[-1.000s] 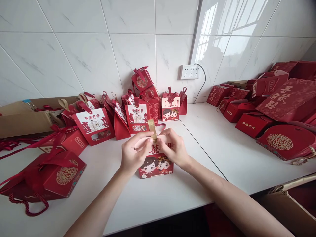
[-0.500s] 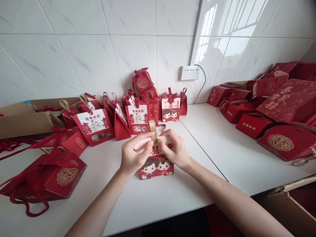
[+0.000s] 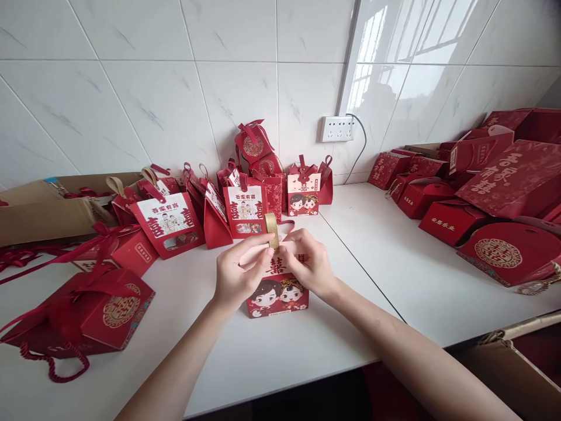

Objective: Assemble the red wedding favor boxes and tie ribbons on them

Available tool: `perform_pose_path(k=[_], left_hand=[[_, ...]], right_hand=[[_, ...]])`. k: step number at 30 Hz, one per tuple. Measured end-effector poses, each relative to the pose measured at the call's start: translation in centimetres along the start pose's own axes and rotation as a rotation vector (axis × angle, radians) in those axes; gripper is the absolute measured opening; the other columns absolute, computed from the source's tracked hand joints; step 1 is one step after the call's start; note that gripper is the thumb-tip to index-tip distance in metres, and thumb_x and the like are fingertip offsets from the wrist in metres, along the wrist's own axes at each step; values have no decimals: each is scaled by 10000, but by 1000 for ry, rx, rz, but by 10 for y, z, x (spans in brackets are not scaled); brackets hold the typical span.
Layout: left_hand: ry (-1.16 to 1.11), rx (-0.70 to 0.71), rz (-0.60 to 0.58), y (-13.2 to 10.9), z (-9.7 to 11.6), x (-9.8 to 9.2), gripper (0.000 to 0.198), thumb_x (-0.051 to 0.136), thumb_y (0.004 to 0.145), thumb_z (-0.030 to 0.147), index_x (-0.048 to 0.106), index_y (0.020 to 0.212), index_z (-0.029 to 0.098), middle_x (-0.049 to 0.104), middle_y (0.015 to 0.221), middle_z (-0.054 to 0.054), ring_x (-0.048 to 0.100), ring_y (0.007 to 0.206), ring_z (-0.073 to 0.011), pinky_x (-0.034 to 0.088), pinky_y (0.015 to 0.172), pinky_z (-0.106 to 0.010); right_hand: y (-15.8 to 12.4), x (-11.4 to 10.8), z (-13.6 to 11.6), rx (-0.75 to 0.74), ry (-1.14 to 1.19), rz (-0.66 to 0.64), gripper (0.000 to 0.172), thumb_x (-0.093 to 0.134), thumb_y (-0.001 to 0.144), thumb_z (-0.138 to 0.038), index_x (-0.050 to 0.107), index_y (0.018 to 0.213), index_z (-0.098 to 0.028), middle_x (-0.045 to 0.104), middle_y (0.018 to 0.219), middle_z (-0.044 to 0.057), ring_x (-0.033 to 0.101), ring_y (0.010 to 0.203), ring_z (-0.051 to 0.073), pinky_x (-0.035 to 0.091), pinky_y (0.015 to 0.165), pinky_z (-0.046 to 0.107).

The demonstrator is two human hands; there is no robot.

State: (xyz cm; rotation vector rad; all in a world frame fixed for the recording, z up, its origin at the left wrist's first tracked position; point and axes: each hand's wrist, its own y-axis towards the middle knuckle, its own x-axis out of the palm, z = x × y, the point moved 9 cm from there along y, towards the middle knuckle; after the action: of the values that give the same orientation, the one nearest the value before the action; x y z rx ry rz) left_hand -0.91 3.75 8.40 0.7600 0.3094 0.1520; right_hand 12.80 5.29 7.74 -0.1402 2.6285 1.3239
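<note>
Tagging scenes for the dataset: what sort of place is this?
Likely an indoor packing spot, home or workshop unclear: red boxes grouped on a white table, an open carton at left, a tiled wall.

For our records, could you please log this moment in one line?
box: upright on table | left hand: on gold ribbon | right hand: at box top
</note>
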Motion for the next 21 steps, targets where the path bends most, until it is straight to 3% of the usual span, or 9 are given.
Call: perform_pose_path(k=[10, 21], left_hand=[[-50, -30, -18, -2, -4, 2, 211, 639, 784, 222, 710, 977, 177, 755, 880, -29, 722, 767, -156, 610, 698, -197], [-114, -8, -25, -2, -2, 2, 250, 632, 793, 161, 688, 1035, 187, 750, 954, -19, 721, 818, -123, 580, 733, -122]], right_hand=[[1, 0, -3, -20, 12, -5, 108, 502, 874, -211, 422, 802, -213, 485, 558, -70, 412, 455, 73, 369, 452, 185], [0, 0, -2, 1, 12, 0, 117, 517, 866, -218, 430, 788, -217, 515, 593, -50, 439, 470, 86, 384, 466, 208]])
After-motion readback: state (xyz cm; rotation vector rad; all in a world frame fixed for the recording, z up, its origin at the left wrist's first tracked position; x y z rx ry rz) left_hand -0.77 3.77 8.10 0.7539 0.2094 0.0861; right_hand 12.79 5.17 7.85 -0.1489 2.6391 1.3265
